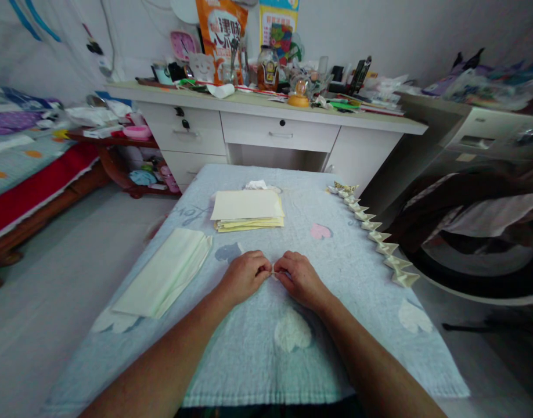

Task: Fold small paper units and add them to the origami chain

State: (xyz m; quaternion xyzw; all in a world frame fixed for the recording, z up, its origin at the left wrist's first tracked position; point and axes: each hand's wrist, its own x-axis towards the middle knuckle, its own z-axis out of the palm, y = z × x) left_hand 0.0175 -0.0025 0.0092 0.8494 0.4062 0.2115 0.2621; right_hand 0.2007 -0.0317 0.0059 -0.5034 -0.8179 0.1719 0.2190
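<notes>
Near the middle of the cloth-covered table (249, 354), my left hand (247, 276) and my right hand (302, 280) meet fingertip to fingertip. Both are closed in a pinch on a small pale piece of paper (273, 273), mostly hidden by the fingers. Beyond them lies a stack of cream and yellow paper (248, 206). Long folded pale sheets (164, 273) rest at an angle to the left of my left hand. Along the table's right edge runs a row of folded paper pieces (378, 237), each pointed at its ends.
Behind the table stands a white desk (279, 129) crowded with jars, packets and small items. A washing machine (484, 145) with laundry at its door is close on the right. To the left are a low wooden shelf (112, 139) and a bed (35, 168).
</notes>
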